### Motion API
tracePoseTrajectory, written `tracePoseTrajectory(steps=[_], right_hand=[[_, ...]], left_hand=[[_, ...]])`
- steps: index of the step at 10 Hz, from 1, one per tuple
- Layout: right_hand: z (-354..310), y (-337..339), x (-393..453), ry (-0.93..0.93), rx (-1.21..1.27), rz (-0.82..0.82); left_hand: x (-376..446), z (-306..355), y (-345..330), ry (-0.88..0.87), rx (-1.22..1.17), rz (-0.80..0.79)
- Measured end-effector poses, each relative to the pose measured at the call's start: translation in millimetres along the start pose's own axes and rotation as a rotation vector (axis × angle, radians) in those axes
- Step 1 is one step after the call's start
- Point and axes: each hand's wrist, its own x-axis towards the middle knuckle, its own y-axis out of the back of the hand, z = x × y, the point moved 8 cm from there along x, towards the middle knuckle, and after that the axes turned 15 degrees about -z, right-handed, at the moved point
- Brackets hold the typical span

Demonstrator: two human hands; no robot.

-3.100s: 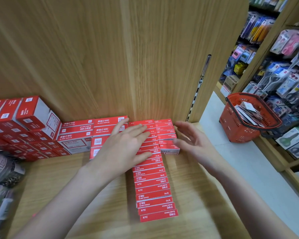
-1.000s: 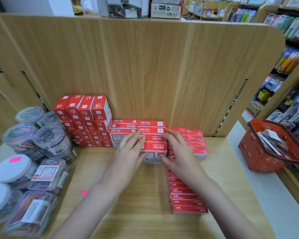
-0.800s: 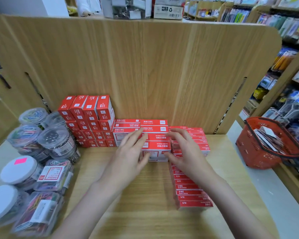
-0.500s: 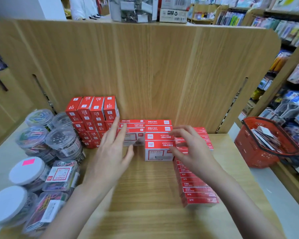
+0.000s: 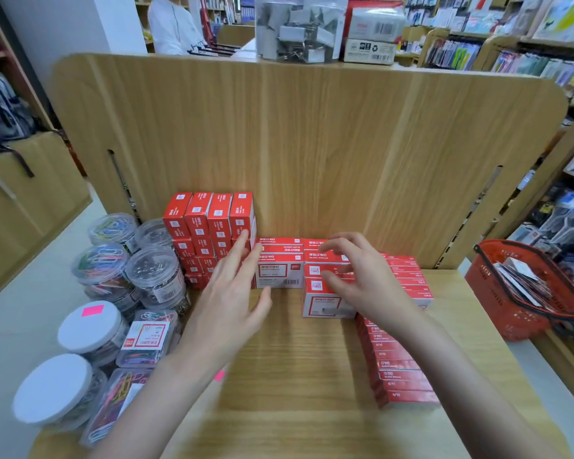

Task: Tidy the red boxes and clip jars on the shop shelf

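Red staple boxes line the back of the wooden shelf (image 5: 295, 409): a tall stack (image 5: 209, 223) at the left, two lower stacks (image 5: 280, 270) in the middle, and a row of thin boxes (image 5: 400, 369) running toward me on the right. My left hand (image 5: 232, 299) hovers with fingers spread, its fingertips near the tall stack. My right hand (image 5: 355, 276) has loosely curled fingers over the front middle box (image 5: 322, 301), holding nothing. Clear clip jars (image 5: 153, 273) crowd the left edge.
White-lidded jars (image 5: 87, 326) and a clip box lie at the front left. The wooden back panel (image 5: 312, 144) rises behind the boxes. A red shopping basket (image 5: 524, 293) stands right of the shelf. A person in white stands far behind.
Both hands have come off the middle boxes: my left hand moved left toward the tall stack, my right hand lifted and curled. The view pulled back and up.
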Motion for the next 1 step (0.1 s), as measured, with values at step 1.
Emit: tracePoseTrajectory(steps=[1], right_hand=[[-14.7, 10.3, 2.7, 0.034, 0.011, 0.009]], left_hand=[[-3.5, 12.3, 19.4, -0.049, -0.049, 0.051]])
